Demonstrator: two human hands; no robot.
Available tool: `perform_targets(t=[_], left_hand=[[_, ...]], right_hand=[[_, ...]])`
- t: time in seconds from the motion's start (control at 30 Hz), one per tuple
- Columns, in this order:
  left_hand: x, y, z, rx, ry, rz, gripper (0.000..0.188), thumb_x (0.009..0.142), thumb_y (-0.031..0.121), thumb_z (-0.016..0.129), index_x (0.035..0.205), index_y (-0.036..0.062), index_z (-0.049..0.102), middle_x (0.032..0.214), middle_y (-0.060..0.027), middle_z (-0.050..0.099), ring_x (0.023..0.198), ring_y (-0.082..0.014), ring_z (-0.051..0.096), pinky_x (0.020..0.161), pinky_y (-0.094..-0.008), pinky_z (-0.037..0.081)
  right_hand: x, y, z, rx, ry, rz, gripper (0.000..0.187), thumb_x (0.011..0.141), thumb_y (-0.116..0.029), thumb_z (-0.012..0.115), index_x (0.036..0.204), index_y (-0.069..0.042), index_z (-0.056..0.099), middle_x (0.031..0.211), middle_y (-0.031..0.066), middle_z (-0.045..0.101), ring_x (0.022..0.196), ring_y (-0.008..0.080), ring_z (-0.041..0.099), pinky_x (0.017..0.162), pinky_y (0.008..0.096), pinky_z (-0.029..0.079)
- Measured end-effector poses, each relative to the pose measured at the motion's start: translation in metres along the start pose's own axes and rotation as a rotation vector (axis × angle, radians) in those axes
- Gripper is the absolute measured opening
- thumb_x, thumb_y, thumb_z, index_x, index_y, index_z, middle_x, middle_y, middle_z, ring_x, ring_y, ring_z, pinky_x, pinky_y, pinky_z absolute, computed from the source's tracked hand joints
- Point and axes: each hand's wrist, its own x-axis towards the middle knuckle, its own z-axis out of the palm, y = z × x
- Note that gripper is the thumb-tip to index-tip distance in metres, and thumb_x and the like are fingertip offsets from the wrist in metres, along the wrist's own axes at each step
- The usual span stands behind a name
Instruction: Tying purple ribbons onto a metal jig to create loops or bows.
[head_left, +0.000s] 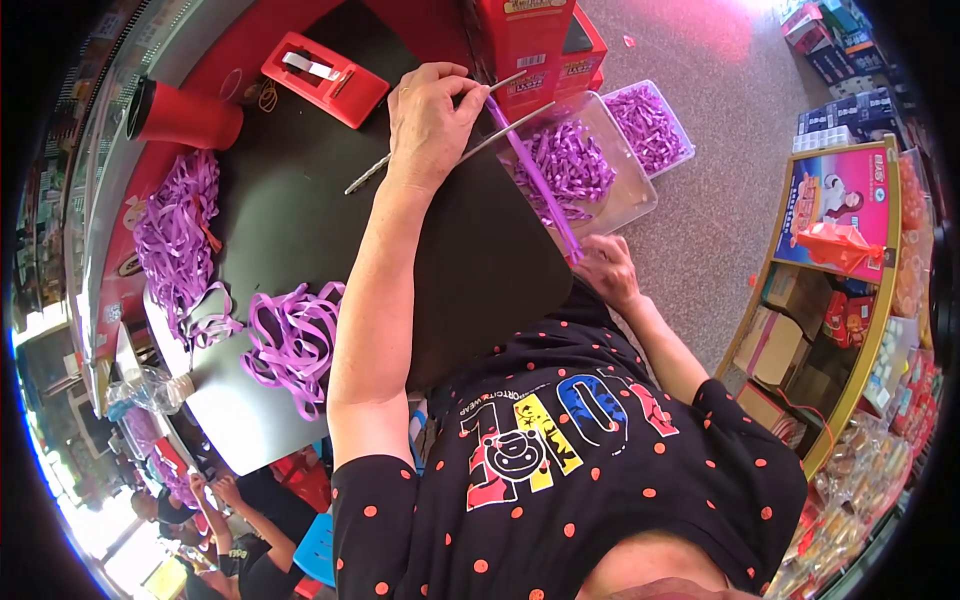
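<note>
L fingers [470, 102]: pinch purple ribbon [534, 175], top ctr
R fingers [590, 260]: hold lower end
Tub [632, 195]: clr, upper R
Rods [536, 114]: x ribbon

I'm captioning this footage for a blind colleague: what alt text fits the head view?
A person's left hand and right hand hold a purple ribbon straight between them, with thin rods at the left, near a clear plastic bin of short ribbon pieces. A tangle of longer ribbons lies on the black table.

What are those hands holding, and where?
A purple ribbon: the left hand pinches its far part, the right hand its near end. Whether the left also grips the rods, I can't tell.
</note>
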Motion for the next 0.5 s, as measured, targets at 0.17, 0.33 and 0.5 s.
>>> perform_targets(t=[0.17, 0.33, 0.5], left_hand=[[0.001, -0.003, 0.000, -0.005, -0.026, 0.001, 0.024, 0.084, 0.027, 0.065, 0.090, 0.0053, 0.072, 0.114, -0.0073, 0.062, 0.110, -0.0270, 0.052, 0.094, -0.0383, 0.040], [0.002, -0.009, 0.004, -0.014, -0.017, 0.011, 0.021, 0.083, 0.028, 0.064, 0.087, 0.0092, 0.073, 0.111, -0.0040, 0.062, 0.112, -0.0252, 0.050, 0.098, -0.0410, 0.034], [0.002, -0.008, 0.005, -0.006, -0.019, 0.016, 0.021, 0.083, 0.028, 0.063, 0.086, 0.0092, 0.074, 0.111, -0.0036, 0.062, 0.112, -0.0249, 0.050, 0.098, -0.0408, 0.034]], right_hand=[[-0.008, -0.055, -0.045, -0.084, -0.017, -0.210, 0.019, 0.065, -0.012, 0.079, 0.081, -0.007, 0.071, 0.109, 0.0080, 0.067, 0.092, 0.0243, 0.059, 0.083, 0.0347, 0.042], [-0.008, -0.085, -0.066, 0.130, -0.007, -0.197, 0.019, 0.065, -0.011, 0.079, 0.081, -0.006, 0.069, 0.090, 0.0070, 0.068, 0.075, 0.0228, 0.058, 0.070, 0.0330, 0.045], [-0.016, -0.087, -0.070, 0.110, 0.094, -0.048, 0.019, 0.069, -0.006, 0.076, 0.086, -0.004, 0.069, 0.090, 0.0082, 0.067, 0.075, 0.0225, 0.058, 0.070, 0.0323, 0.046]])
